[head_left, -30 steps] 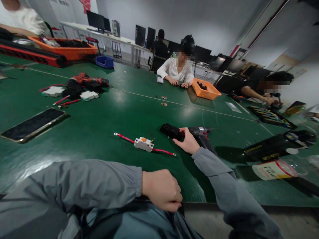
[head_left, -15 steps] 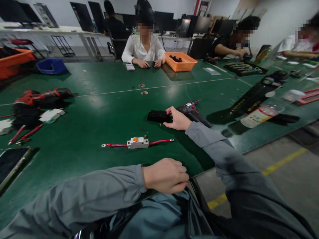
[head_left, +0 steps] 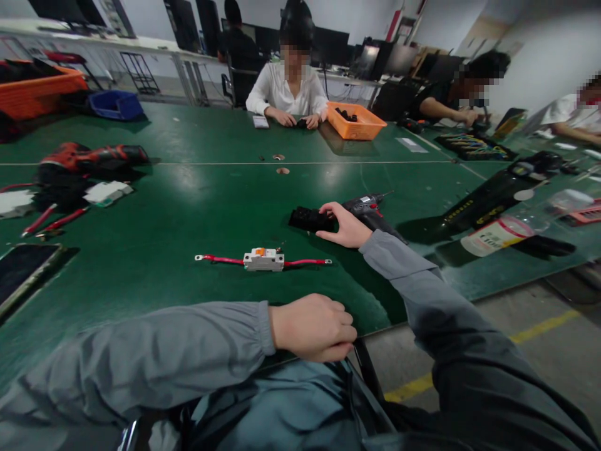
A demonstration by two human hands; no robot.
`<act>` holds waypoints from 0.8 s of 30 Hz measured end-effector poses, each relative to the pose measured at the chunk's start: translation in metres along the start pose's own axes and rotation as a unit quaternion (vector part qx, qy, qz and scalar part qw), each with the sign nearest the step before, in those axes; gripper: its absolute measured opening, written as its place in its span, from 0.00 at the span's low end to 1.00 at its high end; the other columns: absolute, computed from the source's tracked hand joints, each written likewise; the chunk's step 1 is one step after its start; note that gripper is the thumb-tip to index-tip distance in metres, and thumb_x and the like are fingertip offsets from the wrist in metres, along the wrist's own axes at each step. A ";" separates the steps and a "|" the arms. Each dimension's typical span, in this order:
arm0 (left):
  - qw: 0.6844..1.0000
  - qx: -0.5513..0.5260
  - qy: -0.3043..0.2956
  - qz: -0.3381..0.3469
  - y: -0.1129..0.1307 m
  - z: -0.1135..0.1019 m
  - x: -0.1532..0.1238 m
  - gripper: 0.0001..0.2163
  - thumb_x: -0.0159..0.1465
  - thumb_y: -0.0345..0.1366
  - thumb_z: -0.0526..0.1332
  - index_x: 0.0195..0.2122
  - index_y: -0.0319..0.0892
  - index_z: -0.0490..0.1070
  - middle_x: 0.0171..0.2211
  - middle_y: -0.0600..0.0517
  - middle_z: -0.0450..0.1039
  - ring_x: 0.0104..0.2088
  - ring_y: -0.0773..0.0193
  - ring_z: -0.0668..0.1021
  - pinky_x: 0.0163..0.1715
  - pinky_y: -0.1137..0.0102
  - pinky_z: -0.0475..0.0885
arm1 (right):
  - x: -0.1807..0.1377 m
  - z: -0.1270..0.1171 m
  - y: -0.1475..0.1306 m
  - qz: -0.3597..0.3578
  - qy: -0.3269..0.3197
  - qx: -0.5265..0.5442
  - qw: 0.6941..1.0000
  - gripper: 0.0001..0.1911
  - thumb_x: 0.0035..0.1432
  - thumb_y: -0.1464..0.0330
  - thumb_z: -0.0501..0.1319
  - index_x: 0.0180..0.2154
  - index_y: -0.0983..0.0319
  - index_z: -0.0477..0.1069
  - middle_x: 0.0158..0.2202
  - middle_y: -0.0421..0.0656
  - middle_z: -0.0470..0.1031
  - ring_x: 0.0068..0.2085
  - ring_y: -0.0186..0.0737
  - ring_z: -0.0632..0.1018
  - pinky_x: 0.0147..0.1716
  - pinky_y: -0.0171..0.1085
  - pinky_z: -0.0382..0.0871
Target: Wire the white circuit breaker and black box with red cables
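My right hand [head_left: 342, 227] reaches out over the green table [head_left: 188, 207] and grips the black base of a cordless screwdriver [head_left: 370, 207] that lies on its side, bit pointing away. Its black battery block [head_left: 307, 218] sticks out to the left of my fingers. My left hand [head_left: 313, 327] rests as a closed fist at the table's near edge, with nothing visible in it. Between the hands lies a small white circuit breaker [head_left: 263, 259] with a red wire [head_left: 220, 259] coming out of each side.
A red drill [head_left: 89, 158], white parts and red wires lie at the left, a phone [head_left: 23, 275] at the near left. A plastic bottle [head_left: 507, 230] and a long black tool [head_left: 493, 194] lie at the right. People sit across by an orange bin [head_left: 354, 123].
The view has swung right and levelled, so the table edge and floor now show. My right hand stays on the screwdriver and my left fist stays at the table edge.
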State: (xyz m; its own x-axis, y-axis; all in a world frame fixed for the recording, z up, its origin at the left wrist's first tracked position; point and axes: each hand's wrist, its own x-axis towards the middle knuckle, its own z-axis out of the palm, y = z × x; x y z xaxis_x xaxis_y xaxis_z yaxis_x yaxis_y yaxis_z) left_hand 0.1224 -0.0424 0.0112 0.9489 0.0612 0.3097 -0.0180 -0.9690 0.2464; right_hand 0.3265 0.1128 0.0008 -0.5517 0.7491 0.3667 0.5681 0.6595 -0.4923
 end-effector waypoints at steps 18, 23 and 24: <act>1.000 0.011 -0.022 -0.005 0.002 -0.002 0.001 0.10 0.68 0.39 0.57 0.30 0.43 0.67 0.29 0.51 0.73 0.31 0.63 0.74 0.30 0.64 0.66 | -0.006 -0.013 -0.004 -0.022 -0.079 -0.011 0.997 0.35 0.53 0.66 0.64 0.62 0.59 0.62 0.58 0.48 0.71 0.56 0.50 0.75 0.57 0.49 0.68; 1.000 0.002 -0.015 -0.003 0.002 -0.002 0.001 0.09 0.67 0.39 0.58 0.29 0.43 0.67 0.28 0.51 0.72 0.30 0.62 0.73 0.30 0.65 0.66 | -0.008 -0.012 -0.005 0.023 -0.078 0.013 0.997 0.34 0.52 0.64 0.66 0.60 0.61 0.61 0.48 0.48 0.75 0.43 0.46 0.78 0.45 0.46 0.75; 1.000 0.001 -0.015 -0.003 0.002 -0.003 0.001 0.10 0.67 0.39 0.58 0.29 0.43 0.67 0.28 0.51 0.72 0.30 0.62 0.73 0.30 0.65 0.66 | -0.009 -0.011 -0.004 0.028 -0.073 0.023 0.997 0.34 0.52 0.63 0.67 0.59 0.62 0.61 0.48 0.48 0.74 0.42 0.46 0.78 0.44 0.45 0.75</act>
State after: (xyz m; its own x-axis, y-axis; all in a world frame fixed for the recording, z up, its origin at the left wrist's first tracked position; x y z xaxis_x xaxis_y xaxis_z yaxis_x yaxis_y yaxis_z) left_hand 0.1221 -0.0434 0.0142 0.9580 0.0600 0.2804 -0.0113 -0.9692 0.2460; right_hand 0.3353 0.1040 0.0083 -0.6055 0.7646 0.2206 0.5730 0.6113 -0.5458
